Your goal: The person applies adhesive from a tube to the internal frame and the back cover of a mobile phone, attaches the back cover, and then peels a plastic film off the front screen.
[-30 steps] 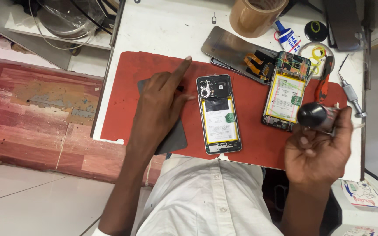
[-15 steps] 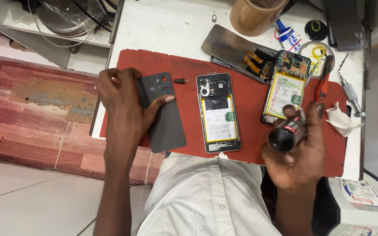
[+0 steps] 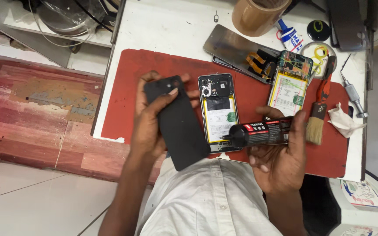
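My left hand holds a black phone back cover, lifted off the red mat and tilted. My right hand grips a black glue tube with a red label, held sideways, its nozzle pointing left over the lower end of an opened phone. That phone lies on the mat with its battery and camera parts exposed, between my two hands.
A second opened phone lies upper right on the mat beside a detached screen. A brush, a crumpled tissue, a screwdriver, a brown tape roll and a small tube sit to the right and back.
My left hand picked the back cover off the mat and raised it toward me. My right hand turned the glue tube sideways and brought its nozzle left over the opened phone.
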